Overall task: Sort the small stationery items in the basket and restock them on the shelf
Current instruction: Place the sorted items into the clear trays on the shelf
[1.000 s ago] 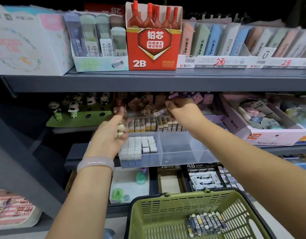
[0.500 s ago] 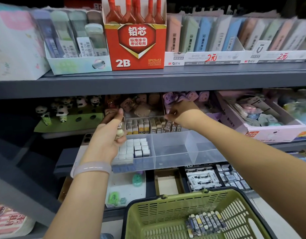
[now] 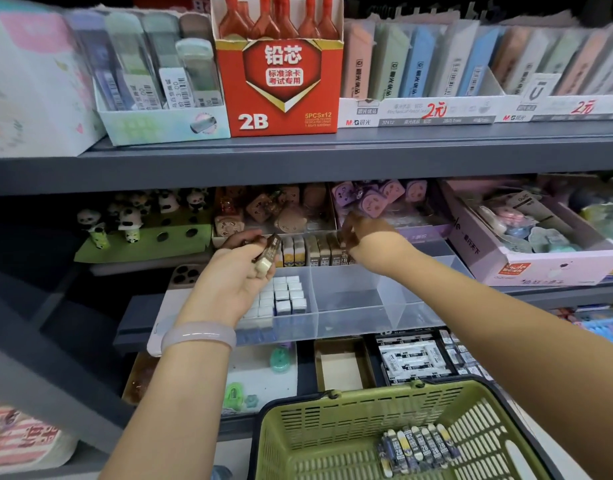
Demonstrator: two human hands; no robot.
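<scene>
Basket point(image 3: 319, 441): green plastic lattice, matt, w/ dark rim; erasers point(image 3: 416, 448) inside in glossy printed paper sleeves; clear tray point(image 3: 367, 303): transparent plastic, smooth, slightly frosted walls; small white erasers point(image 3: 284, 294) in it look matt, rubbery; shelf point(image 3: 298, 157): grey painted metal, matt, smooth edge; red 2B box point(image 3: 281, 88): printed cardboard, slight sheen; lead cases point(image 3: 419, 64) to its right: pastel plastic, semi-translucent, smooth; pink box point(image 3: 526, 268): matt card; left hand point(image 3: 236, 278) grips an eraser point(image 3: 267, 258) w/ brown glossy wrapper, pale matt end; bangle point(image 3: 198, 336) on that wrist: pale lilac, polished, stone-like or glassy, can't tell which.
</scene>
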